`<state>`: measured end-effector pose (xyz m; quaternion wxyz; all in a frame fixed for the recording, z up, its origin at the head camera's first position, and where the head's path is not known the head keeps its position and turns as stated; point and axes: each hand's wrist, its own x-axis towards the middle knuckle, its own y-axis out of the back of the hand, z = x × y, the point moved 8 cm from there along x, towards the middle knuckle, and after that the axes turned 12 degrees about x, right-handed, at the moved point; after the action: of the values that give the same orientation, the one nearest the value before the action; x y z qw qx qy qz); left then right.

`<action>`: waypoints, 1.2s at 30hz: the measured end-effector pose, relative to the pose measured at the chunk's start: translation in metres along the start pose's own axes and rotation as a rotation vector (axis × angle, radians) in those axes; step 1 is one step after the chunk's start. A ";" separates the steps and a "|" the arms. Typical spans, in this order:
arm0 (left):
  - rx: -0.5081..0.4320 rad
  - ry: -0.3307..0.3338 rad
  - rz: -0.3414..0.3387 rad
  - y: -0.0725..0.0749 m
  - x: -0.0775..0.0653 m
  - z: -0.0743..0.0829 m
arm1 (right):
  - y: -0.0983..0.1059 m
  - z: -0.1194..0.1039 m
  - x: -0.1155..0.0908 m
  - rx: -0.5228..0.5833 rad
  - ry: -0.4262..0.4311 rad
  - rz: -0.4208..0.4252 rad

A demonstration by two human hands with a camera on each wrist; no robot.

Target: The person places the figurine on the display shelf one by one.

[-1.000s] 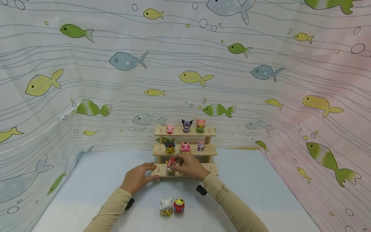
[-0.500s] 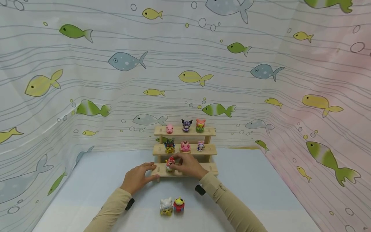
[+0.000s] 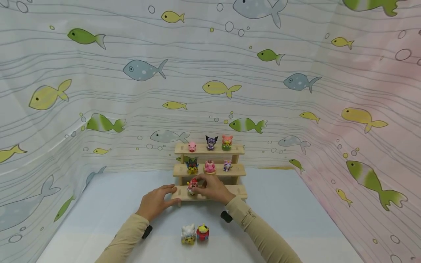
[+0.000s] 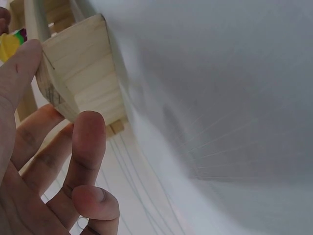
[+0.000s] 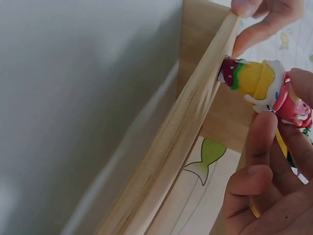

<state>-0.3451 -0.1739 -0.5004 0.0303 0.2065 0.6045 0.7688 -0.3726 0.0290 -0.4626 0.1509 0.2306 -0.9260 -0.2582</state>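
A three-tier wooden display shelf (image 3: 239, 190) stands at the middle of the table. Its bottom board's left end is gripped by my left hand (image 3: 156, 200), thumb in front and fingers behind. My right hand (image 3: 214, 188) pinches a small toy figurine (image 3: 192, 186) on that board, towards its left side. The right wrist view shows the figurine (image 5: 266, 81) with a red top, white and yellow body and dark red base; the base meets the board. Nearer the front, a white-hooded figurine (image 3: 188, 233) and a red and yellow figurine (image 3: 203, 232) sit side by side on the table.
The top tier bears a pink pig figurine (image 3: 192, 147), a purple and black figurine (image 3: 211, 143) and a pink and green one (image 3: 227, 142). On the middle tier stand a dark-eared figurine (image 3: 192, 166), a pink one (image 3: 210, 167) and a white-purple one (image 3: 227, 166). A fish-patterned curtain (image 3: 184, 120) hangs behind.
My right hand and the figurine in it have shifted very slightly left along the bottom board. My left hand stays on the shelf end.
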 end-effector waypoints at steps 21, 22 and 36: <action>-0.014 0.011 0.001 0.001 -0.002 0.000 | 0.011 -0.002 -0.014 0.084 0.020 0.045; -0.014 0.013 0.004 0.001 -0.002 0.000 | 0.014 -0.004 -0.016 0.090 0.031 0.053; -0.009 0.016 0.004 -0.001 -0.001 -0.001 | 0.033 -0.005 -0.052 0.083 0.083 0.080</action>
<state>-0.3446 -0.1747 -0.5014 0.0248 0.2014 0.6011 0.7730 -0.3379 0.0786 -0.4488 0.1897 0.2102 -0.9372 -0.2037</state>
